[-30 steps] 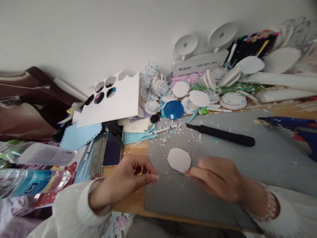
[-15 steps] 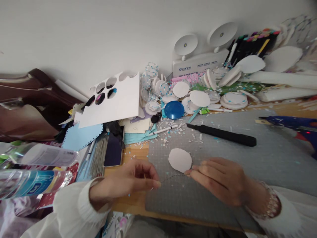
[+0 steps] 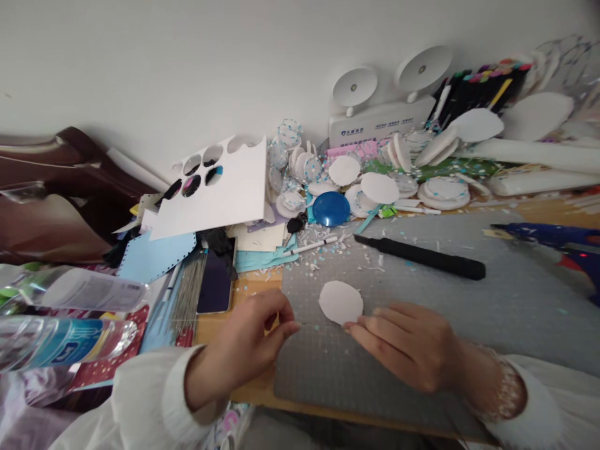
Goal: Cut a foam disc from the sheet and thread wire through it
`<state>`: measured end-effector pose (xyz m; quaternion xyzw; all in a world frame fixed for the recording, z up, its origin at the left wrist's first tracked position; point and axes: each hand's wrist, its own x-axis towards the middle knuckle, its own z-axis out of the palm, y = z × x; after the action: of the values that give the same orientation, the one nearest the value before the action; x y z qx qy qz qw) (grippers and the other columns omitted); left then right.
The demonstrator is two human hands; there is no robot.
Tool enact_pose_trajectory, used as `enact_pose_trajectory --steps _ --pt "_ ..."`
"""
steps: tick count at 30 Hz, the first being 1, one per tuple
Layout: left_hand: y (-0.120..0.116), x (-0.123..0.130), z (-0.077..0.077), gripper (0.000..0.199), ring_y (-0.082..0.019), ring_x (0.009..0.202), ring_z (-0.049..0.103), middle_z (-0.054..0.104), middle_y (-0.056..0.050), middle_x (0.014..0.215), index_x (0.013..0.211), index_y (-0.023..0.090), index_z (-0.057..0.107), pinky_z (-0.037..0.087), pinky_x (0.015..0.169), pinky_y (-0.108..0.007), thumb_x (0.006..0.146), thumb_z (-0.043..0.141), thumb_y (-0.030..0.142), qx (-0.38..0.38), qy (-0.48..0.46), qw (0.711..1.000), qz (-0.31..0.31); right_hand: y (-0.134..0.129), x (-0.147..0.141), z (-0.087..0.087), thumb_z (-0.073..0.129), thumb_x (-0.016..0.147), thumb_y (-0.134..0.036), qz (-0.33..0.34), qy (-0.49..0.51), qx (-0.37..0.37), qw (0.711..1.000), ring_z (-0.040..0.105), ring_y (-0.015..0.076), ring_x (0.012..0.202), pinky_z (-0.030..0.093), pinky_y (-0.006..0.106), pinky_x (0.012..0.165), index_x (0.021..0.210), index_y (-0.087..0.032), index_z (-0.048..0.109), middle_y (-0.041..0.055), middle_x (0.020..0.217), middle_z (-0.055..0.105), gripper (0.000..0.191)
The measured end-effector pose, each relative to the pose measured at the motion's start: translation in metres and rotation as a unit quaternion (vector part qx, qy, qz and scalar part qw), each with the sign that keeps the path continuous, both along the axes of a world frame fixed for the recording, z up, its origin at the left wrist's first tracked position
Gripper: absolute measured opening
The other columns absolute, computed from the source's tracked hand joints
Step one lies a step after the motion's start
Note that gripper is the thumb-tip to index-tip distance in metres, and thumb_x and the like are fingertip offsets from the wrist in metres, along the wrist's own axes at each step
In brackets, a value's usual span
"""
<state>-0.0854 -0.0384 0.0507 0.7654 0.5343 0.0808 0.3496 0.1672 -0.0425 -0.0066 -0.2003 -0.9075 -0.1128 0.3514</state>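
Note:
A thin dark twisted wire (image 3: pixel 321 324), very faint, stretches between my two hands low over the grey cutting mat (image 3: pixel 337 381). My left hand (image 3: pixel 250 334) pinches its left end between thumb and fingertip at the mat's left edge. With fingers pressed together, my right hand (image 3: pixel 407 344) holds the other end down on the mat. Its fingertips are at the lower edge of a white round cut piece (image 3: pixel 341 302) that lies flat. Whether they touch that piece I cannot tell. Beyond it rests a black craft knife (image 3: pixel 422 255).
A blue glue gun (image 3: pixel 548 234) lies at right. Behind the mat are a blue round lid (image 3: pixel 330 209), white discs (image 3: pixel 379 187) and a white twin-lamp box (image 3: pixel 379 122). A phone (image 3: pixel 215 281), wire stems (image 3: pixel 185 294) and plastic bottles (image 3: pixel 65 340) are at left.
My left hand has turned and its pinching fingertips have moved slightly up, levelling the wire. My right fingertips have slid a little left along the white piece's lower edge.

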Motion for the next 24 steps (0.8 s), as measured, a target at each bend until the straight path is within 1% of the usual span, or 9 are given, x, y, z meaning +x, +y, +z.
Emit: enact_pose_trajectory --steps 3,5,8,10,12,14,16,20,24 --pt "0.0 0.002 -0.004 0.016 -0.013 0.071 0.054 0.06 0.001 0.072 0.073 0.019 0.056 0.041 0.066 -0.025 0.089 0.058 0.021 0.111 -0.016 0.993 -0.028 0.0 0.0 -0.002 0.05 0.095 -0.008 -0.008 -0.003 -0.002 1.0 0.056 0.0131 0.06 0.037 0.031 0.053 0.091 -0.011 0.064 0.0013 0.067 0.063 0.015" --pt "0.0 -0.001 -0.004 0.006 -0.015 0.089 0.058 0.063 -0.002 0.09 0.087 0.02 0.06 0.044 0.081 -0.028 0.09 0.056 0.017 0.227 -0.029 0.973 -0.025 0.001 0.002 -0.004 0.055 0.093 -0.009 -0.042 0.02 -0.01 0.999 0.052 0.0133 0.056 0.035 0.03 0.053 0.091 -0.013 0.063 -0.0003 0.063 0.06 0.009" --pt "0.005 -0.022 -0.005 0.021 -0.021 0.107 0.054 0.059 -0.009 0.111 0.109 0.018 0.056 0.042 0.096 -0.036 0.088 0.057 0.015 0.426 0.009 0.902 0.072 0.005 0.005 -0.006 0.063 0.089 -0.011 -0.119 0.066 -0.023 0.99 0.052 0.0128 0.056 0.036 0.029 0.056 0.088 -0.016 0.062 -0.0013 0.062 0.06 0.005" --pt "0.013 -0.048 -0.012 0.018 -0.024 0.101 0.055 0.059 -0.01 0.102 0.104 0.016 0.056 0.043 0.093 -0.041 0.087 0.055 0.017 0.482 0.075 0.858 0.163 0.008 0.007 -0.007 0.067 0.087 -0.013 -0.158 0.084 -0.029 0.983 0.055 0.0124 0.057 0.038 0.027 0.058 0.085 -0.018 0.061 -0.0008 0.064 0.063 0.007" --pt "0.024 -0.077 -0.025 0.015 -0.026 0.091 0.057 0.06 -0.009 0.094 0.099 0.017 0.058 0.045 0.086 -0.043 0.087 0.05 0.022 0.429 0.174 0.863 0.204 0.01 0.006 -0.008 0.067 0.087 -0.015 -0.179 0.097 -0.037 0.978 0.055 0.0119 0.055 0.037 0.026 0.056 0.084 -0.018 0.06 -0.0011 0.064 0.063 0.009" --pt "0.037 -0.101 -0.04 0.018 -0.027 0.082 0.058 0.061 -0.009 0.085 0.094 0.016 0.06 0.047 0.078 -0.042 0.087 0.049 0.029 0.36 0.216 0.889 0.185 0.011 0.006 -0.008 0.067 0.087 -0.015 -0.179 0.106 -0.046 0.977 0.056 0.0117 0.054 0.037 0.026 0.055 0.084 -0.018 0.059 -0.0014 0.064 0.063 0.009" --pt "0.05 -0.114 -0.052 0.024 -0.028 0.084 0.059 0.062 -0.011 0.087 0.094 0.016 0.062 0.048 0.079 -0.041 0.088 0.046 0.033 0.336 0.225 0.9 0.165 0.01 0.005 -0.009 0.066 0.088 -0.015 -0.173 0.107 -0.057 0.977 0.057 0.0119 0.055 0.038 0.025 0.056 0.086 -0.018 0.059 -0.0011 0.065 0.064 0.008" --pt "0.068 -0.105 -0.061 0.03 -0.028 0.103 0.057 0.063 -0.009 0.109 0.109 0.022 0.062 0.045 0.091 -0.04 0.087 0.048 0.038 0.308 0.239 0.912 0.129 0.01 0.006 -0.011 0.065 0.089 -0.015 -0.164 0.108 -0.072 0.978 0.059 0.0119 0.057 0.04 0.024 0.058 0.086 -0.018 0.058 -0.0008 0.067 0.065 0.008" --pt "0.077 -0.094 -0.065 0.04 -0.038 0.106 0.053 0.058 -0.018 0.106 0.109 0.015 0.058 0.043 0.09 -0.052 0.082 0.053 0.044 0.306 0.262 0.886 0.23 0.012 0.006 -0.012 0.065 0.088 -0.015 -0.162 0.111 -0.077 0.978 0.06 0.0119 0.057 0.04 0.024 0.058 0.086 -0.018 0.058 -0.0006 0.068 0.064 0.008"
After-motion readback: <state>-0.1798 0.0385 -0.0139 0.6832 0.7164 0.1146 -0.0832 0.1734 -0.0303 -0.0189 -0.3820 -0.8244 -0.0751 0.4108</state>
